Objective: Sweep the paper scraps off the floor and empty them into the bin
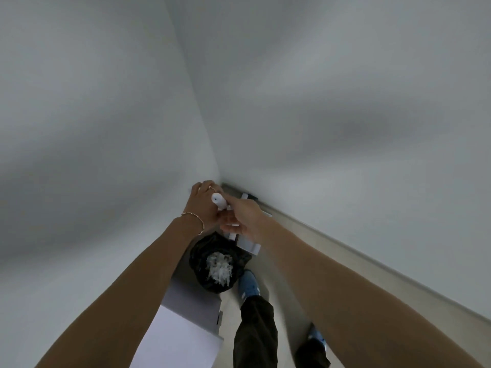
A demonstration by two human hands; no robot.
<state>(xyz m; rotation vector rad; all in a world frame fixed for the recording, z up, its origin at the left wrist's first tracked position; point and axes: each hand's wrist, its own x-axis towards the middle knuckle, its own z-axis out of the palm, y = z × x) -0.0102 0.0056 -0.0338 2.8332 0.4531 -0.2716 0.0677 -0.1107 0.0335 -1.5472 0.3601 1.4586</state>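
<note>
Both hands meet at the wall corner: left hand and right hand grasping a white plastic broom handle. White dustpan below them. White shredded paper scraps lie inside black-bagged bin on the floor.

Two plain white walls meet in a far corner, dimly and evenly lit with soft shadows. A beige skirting board runs along the right wall above a pale floor. A grey-white cabinet stands against the left wall.
</note>
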